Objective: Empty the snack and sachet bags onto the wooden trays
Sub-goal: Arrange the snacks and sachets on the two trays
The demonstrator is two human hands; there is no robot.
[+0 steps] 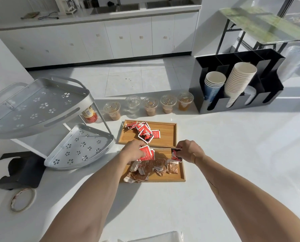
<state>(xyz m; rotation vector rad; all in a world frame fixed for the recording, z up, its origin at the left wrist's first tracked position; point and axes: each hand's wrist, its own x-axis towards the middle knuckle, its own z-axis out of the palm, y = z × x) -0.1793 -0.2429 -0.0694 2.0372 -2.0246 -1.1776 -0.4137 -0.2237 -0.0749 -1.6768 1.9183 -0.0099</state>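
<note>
Left hand (pixel 134 151) grips several red sachets (pixel 146 152) flat over the near tray (pixel 182 173); right hand (pixel 189 151) fingers pinch one dark sachet (pixel 175 154), long axis upright.

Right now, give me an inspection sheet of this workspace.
Surface: white counter, sunlit.
Job's things: far wooden tray holds red sachets; near wooden tray holds brown snack packets.
Clutter: tape roll, metal corner rack, five lidded cups, black cup holder.
Grippers: left hand grips red sachets; right hand pinches one sachet.
Cables: one on the far worktop.
Surroundings: white cabinets, tiled floor.
</note>
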